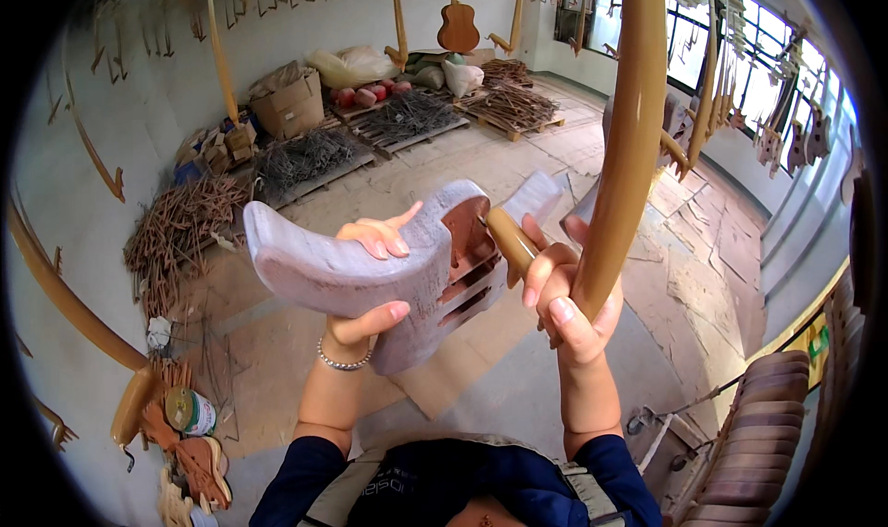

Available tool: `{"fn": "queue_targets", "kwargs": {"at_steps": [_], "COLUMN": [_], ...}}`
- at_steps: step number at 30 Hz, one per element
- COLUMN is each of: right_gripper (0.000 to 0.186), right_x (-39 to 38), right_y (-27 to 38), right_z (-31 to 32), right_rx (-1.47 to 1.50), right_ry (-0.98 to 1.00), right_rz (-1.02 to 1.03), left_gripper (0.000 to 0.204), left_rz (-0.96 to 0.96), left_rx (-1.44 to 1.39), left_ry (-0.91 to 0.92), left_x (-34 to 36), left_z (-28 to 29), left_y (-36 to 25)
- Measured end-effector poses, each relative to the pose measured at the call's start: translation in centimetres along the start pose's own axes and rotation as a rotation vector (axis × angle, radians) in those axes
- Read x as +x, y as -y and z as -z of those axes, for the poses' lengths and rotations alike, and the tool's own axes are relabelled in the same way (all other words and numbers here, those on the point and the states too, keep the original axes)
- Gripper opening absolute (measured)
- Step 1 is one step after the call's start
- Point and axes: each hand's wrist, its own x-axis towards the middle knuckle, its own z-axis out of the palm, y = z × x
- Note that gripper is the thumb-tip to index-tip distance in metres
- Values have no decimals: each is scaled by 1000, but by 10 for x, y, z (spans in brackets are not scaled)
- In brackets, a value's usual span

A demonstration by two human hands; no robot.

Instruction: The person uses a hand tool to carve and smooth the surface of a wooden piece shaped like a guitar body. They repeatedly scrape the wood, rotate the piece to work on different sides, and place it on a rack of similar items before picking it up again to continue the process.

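Note:
My left hand [375, 249] is closed on an unfinished electric guitar body [351, 272], greyish lavender, with a curved horn pointing left. Its fingers lie over the top edge and the thumb presses the near side. A reddish cavity and rectangular slots are cut in its right part. My right hand [569, 291] is wrapped round the lower bend of a long, glossy tan hanging pole [629, 148]. From that bend a short arm [511, 240] points at the guitar body, its thin dark tip at the cavity's edge. Whether the tip touches the wood I cannot tell.
Similar tan poles [79, 328] hang around me, one near an acoustic guitar shape [458, 27]. Piles of brown sticks [185, 235] and dark rods [310, 161] lie along the wall. A cardboard box [289, 103], a can [190, 410] and stacked brown pieces [754, 434] stand around.

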Motion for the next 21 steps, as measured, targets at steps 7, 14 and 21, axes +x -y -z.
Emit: {"fn": "queue_targets", "kwargs": {"at_steps": [7,14,21], "right_gripper": [64,56,80], "right_x": [9,30,-15], "right_y": [-8,-10,-20], "right_z": [33,35,48], "right_rx": [24,-161,-426], "right_ry": [37,43,-305], "right_rz": [15,-20,-42], "left_gripper": [47,49,65], "left_rz": [63,52,214], "left_rx": [-83,-52,38], "left_ry": [161,219,152], "left_x": [17,32,35], "left_z": [6,3,-5], "left_y": [27,40,53]}}
